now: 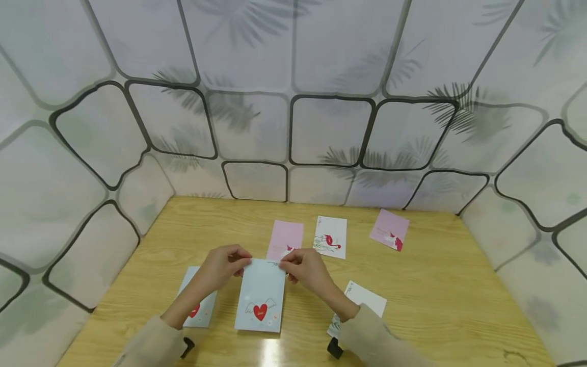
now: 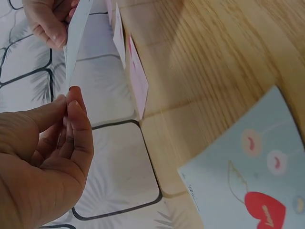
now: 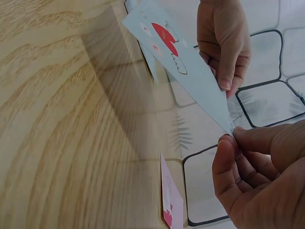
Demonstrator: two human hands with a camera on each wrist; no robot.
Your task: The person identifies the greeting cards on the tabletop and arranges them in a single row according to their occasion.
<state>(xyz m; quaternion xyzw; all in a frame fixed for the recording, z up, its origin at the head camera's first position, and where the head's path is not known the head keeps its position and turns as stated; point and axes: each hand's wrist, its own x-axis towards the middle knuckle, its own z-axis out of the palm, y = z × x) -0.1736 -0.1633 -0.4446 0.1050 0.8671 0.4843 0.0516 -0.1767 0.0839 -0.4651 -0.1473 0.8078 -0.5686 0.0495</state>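
Pale blue card, centred between the two hands, with its far edge raised off the tabletop and its face bearing a winged red heart; the small gold lettering on this heart and the script along the far edge are too fine to read with confidence. The left hand pinches the far left corner between thumb and forefinger, and the right hand pinches the far right corner likewise, the remaining fingers curled in; both wrists bend inward from cream sleeves. Beneath the left forearm lies a second blue card of matching design, its heart reading "Love" in the left wrist view. Beyond the held card lie a pink card, partly covered, a white card with a red flamingo, and, farther right, a tilted pink card; another white card lies partly under the right forearm. The tabletop is yellowish, wood-grained; the backdrop shows rounded, dark-outlined cells and grey fronds.
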